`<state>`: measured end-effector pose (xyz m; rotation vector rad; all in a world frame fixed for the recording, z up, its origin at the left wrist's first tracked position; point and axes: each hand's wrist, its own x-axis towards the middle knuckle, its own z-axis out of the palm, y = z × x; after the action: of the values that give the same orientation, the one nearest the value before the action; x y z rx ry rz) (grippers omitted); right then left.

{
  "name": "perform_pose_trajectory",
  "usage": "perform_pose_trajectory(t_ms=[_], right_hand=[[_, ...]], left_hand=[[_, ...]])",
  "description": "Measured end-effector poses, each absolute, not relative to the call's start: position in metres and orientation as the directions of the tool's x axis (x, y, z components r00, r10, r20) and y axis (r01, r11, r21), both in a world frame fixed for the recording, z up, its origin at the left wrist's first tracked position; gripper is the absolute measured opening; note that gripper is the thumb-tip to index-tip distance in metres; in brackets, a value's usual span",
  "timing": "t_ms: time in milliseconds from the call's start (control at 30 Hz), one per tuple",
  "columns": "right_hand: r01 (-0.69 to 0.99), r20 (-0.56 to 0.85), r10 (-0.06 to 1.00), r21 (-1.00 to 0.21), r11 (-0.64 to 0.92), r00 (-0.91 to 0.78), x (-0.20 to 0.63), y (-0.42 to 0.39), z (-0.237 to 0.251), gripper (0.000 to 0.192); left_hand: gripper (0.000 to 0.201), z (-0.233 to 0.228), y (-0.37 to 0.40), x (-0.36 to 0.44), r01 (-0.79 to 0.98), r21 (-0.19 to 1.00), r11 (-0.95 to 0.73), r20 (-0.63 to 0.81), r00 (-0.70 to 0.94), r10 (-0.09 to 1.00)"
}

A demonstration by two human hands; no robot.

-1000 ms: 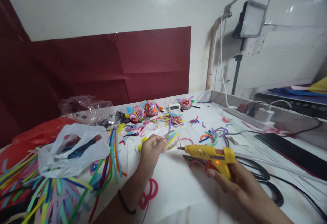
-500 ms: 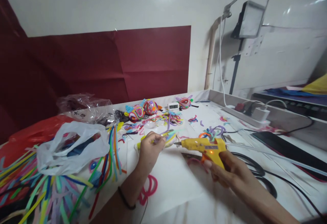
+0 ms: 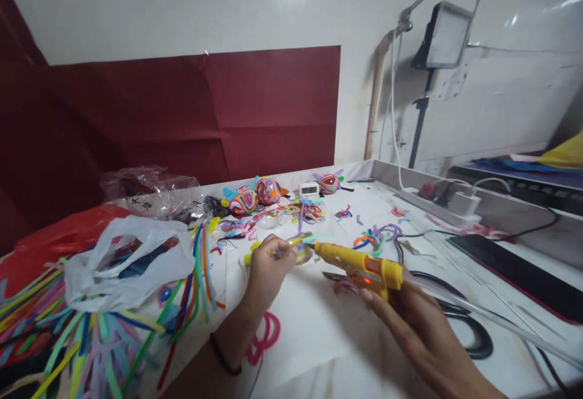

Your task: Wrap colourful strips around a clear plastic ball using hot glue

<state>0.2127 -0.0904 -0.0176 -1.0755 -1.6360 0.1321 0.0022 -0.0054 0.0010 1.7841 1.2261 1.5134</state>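
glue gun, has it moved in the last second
Yes. The glue gun in the right hand has shifted left, toward the left hand; its tip now reaches the small piece held there, nearer the white bag.

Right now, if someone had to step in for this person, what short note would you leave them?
Left hand: pinching a small pipe-cleaner piece on the white paper.
Right hand: gripping the yellow glue gun, nozzle tip at the piece.
Done: three finished figures sit at the back.
Left: gluing looks under way; loose pipe cleaners lie at left.
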Motion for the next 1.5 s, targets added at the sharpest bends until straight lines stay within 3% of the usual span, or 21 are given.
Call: perform_pose_trajectory(t_ms=[167,533,833,1033,1500], right_hand=[[0.582,0.767,0.640,-0.505,0.638,-0.037,0.208,-0.090,-0.017,0.012],[0.652,0.833,0.544,-0.359,0.668,-0.098,0.208,-0.089,-0.024,0.013],[0.649,0.806,0.580,-0.380,0.659,-0.116,0.210,-0.086,-0.042,0.025],[0.687,0.747,0.661,-0.448,0.572,-0.063,0.210,-0.090,-0.044,0.017],[0.696,0.840,0.536,-0.334,0.636,-0.086,0.207,-0.088,-0.032,0.019]], left_hand=[[0.018,0.002,-0.006,0.002,0.305,0.824,-0.478,0.505,-0.014,0.863],[0.017,-0.003,-0.002,0.002,0.322,0.800,-0.506,0.536,-0.004,0.844],[0.016,0.005,-0.008,0.006,0.322,0.796,-0.513,0.550,-0.030,0.835],[0.016,0.008,-0.010,0.006,0.323,0.793,-0.517,0.554,-0.026,0.832],[0.017,0.001,-0.007,0.003,0.336,0.775,-0.536,0.565,0.013,0.825]])
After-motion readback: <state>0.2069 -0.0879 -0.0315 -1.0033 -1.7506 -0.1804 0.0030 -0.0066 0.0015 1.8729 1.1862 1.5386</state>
